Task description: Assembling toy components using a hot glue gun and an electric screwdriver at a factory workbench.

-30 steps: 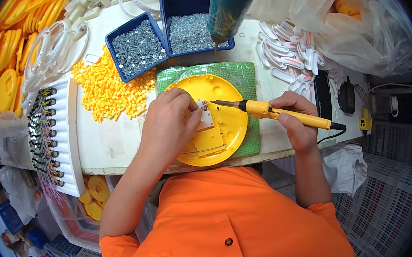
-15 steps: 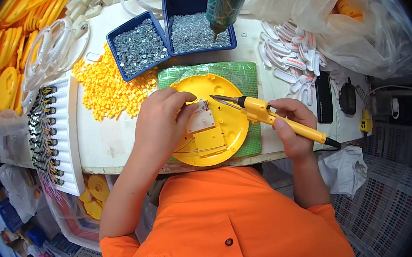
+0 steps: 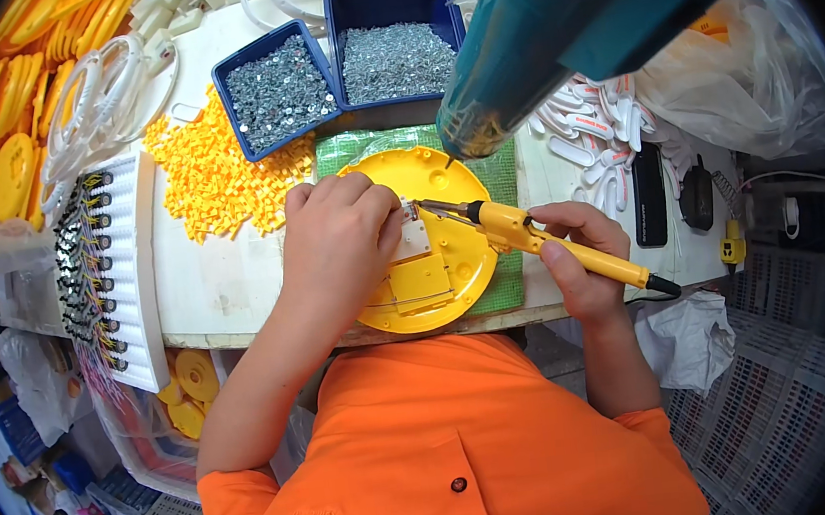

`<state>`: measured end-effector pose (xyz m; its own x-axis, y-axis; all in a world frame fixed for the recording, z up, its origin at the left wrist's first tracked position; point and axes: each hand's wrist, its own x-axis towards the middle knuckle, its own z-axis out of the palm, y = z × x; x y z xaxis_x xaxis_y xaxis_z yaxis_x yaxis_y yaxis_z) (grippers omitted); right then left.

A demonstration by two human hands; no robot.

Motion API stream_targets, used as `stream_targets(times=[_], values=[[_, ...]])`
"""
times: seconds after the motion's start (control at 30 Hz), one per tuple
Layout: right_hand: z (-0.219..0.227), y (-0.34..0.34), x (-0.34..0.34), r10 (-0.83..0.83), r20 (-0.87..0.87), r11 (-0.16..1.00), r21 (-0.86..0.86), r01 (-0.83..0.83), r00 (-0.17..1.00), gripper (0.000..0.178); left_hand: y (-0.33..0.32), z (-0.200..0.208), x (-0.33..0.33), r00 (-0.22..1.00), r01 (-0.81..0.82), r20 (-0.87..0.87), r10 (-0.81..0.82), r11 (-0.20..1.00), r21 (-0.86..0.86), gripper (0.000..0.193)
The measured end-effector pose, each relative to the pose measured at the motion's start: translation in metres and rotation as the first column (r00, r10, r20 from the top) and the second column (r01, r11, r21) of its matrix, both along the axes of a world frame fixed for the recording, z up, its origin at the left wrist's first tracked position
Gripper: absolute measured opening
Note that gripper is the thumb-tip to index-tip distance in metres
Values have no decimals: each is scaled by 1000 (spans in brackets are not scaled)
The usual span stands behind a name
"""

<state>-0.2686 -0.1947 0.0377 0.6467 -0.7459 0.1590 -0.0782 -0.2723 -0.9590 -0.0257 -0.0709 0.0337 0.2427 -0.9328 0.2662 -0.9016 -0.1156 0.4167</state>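
Note:
A round yellow plastic housing [image 3: 470, 251] lies on a green mat [image 3: 510, 272] in front of me. Inside it sit a white module [image 3: 415, 242] and a yellow rectangular cover [image 3: 419, 283] with a thin wire along its lower edge. My left hand [image 3: 342, 240] rests over the housing's left side, its fingers closed together at the white module's top; what they hold is hidden. My right hand [image 3: 585, 257] grips a yellow soldering iron [image 3: 515, 225] with a thin guide tube under its tip. That tip reaches the module's upper edge beside my left fingertips.
A teal power screwdriver [image 3: 531, 44] hangs above the housing's far right. Blue bins of small metal parts [image 3: 400, 58] stand behind, near a yellow heap of small pieces [image 3: 223, 172]. White strips [image 3: 600, 127] lie right; a foam tray of wired parts [image 3: 133, 277] stands left.
My left hand has shifted right and curled over the module. The soldering iron has moved slightly left and down to the module's edge. The hanging screwdriver has swung nearer.

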Motion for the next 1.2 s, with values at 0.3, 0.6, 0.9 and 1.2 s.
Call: stream_targets(times=[0.3, 0.6, 0.9, 1.2], values=[[1, -1, 3, 32, 23, 998, -55, -31, 999, 27, 0, 1, 1, 998, 11, 53, -12, 1000, 17, 10], [5, 1, 0, 60, -38, 998, 33, -59, 997, 32, -1, 2, 2, 999, 9, 52, -10, 1000, 18, 9], [-1, -3, -10, -44, 49, 999, 33, 42, 998, 34, -1, 2, 1, 998, 5, 55, -6, 1000, 25, 9], [-2, -2, -11, -37, 49, 998, 50, 35, 998, 34, -1, 1, 1, 999, -7, 46, 5, 999, 42, 8]])
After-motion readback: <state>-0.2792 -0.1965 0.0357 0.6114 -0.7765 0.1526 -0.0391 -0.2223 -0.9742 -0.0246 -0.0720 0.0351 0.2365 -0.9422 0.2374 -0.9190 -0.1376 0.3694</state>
